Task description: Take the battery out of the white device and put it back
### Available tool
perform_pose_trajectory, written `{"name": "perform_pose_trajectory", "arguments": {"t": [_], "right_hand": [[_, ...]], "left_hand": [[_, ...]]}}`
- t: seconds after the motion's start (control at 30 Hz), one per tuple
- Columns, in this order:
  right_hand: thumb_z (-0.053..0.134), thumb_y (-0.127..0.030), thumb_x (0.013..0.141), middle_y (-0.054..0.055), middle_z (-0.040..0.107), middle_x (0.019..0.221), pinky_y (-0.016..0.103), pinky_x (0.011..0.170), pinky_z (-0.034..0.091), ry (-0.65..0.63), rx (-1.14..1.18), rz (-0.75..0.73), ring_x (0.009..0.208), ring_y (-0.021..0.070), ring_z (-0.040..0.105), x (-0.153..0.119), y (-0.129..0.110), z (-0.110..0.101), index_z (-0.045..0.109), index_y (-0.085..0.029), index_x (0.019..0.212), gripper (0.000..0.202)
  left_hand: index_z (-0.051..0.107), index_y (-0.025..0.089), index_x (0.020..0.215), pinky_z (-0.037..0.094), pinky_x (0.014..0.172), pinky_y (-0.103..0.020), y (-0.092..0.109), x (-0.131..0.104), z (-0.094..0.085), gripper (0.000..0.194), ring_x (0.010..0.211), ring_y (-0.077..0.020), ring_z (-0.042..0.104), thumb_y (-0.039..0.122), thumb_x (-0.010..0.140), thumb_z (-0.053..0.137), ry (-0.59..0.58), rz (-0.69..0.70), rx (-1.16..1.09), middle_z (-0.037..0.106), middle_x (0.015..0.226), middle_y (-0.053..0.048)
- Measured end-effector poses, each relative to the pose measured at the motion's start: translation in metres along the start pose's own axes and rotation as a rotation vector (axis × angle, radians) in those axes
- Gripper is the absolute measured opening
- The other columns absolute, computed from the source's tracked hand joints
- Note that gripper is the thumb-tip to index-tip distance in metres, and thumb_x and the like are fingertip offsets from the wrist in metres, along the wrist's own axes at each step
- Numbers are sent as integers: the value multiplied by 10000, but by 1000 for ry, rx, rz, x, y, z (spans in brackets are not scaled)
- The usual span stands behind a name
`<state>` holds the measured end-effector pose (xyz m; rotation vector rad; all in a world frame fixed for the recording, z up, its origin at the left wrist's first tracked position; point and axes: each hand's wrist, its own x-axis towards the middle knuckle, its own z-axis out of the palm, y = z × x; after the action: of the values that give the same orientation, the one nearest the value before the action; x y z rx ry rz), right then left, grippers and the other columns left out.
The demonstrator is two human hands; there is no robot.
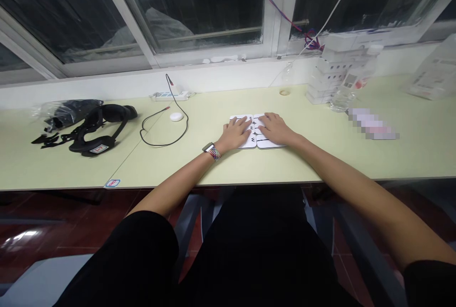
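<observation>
White rounded cards with black marks lie close together on the pale green table, in a left column [252, 143] and a right column [270, 144]. Letters like a W run down the left column's right side. Flat across the left column rests my left hand [235, 135], its fingers apart and a watch with a woven band [213, 150] on the wrist. My right hand [277, 130] lies on the right column, fingers stretched out toward the left. Both hands touch the cards and cover much of them, so most of their markings are hidden.
Left on the table [171, 169] are a black headset [94, 148], a looped black cable [156, 145], a small white round case [176, 117] and a power strip [173, 96]. Stacked white boxes [326, 76], a clear bottle [344, 95] and a blurred-out flat item [372, 124] stand or lie right.
</observation>
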<state>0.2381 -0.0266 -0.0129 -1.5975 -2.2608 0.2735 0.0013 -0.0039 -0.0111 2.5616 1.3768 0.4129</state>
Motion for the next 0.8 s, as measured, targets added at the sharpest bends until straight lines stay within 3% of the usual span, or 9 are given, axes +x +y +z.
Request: {"name": "perform_pose_trajectory", "arguments": {"t": [0.53,0.8], "right_hand": [[293,-496,1117,235,473,1679,646,1333,295,2,-23,-11,1617,445,353,2,2,3,522,-166,1582,615],[276,-495,1121,237,449,1700,635,1336,308,-6,-42,-11,1619,444,358,-1,-1,2,494,-142,1602,636]], "left_hand": [[548,376,1645,346,1251,-752,3,-4,0,547,1618,-458,353,464,1128,394,29,17,13,445,1786,-45],[467,340,1706,294,1312,-684,18,-11,-10,591,1684,-413,257,468,1144,335,-62,-66,79,338,1842,-22]]}}
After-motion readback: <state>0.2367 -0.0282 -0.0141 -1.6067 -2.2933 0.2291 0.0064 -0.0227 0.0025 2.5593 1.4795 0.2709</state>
